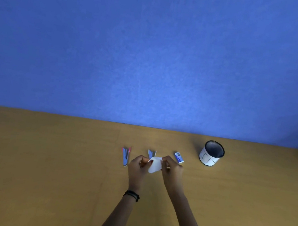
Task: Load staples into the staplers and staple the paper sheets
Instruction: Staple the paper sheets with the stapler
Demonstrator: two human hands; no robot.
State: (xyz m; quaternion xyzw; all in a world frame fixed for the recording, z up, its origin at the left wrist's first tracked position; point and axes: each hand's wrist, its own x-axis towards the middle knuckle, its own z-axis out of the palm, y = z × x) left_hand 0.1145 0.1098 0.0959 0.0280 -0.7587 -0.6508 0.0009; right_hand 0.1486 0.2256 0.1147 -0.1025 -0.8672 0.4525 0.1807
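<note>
Paper: a small white paper piece [154,166], held just above the light brown wooden desk [48,157], left of the black wire-mesh pen cup with a white label [212,153] and nearer to us than it. We cannot tell whether it is one sheet or several.
Left grip [138,165]: clenched on the paper's left edge, thumb against curled fingers. A black band [131,195] sits on that wrist.
Right grip [171,168]: pinching the paper's upper right edge.
Staplers: a slim pink-trimmed metal stapler [125,156] lies farthest left of the pen cup. A grey metal stapler [151,153] lies between the two, partly hidden behind the paper. Both seem swung open; we cannot see any staples inside.
Staple box: a small blue and white box [179,157] lies flat, just left of the pen cup.
Step in hand: we judge the sheets are being squared up for stapling.
Doing it well: we would line up the edges, keep one grip firm near the chosen corner, and check the grey stapler is loaded and closed before sliding that corner in.
</note>
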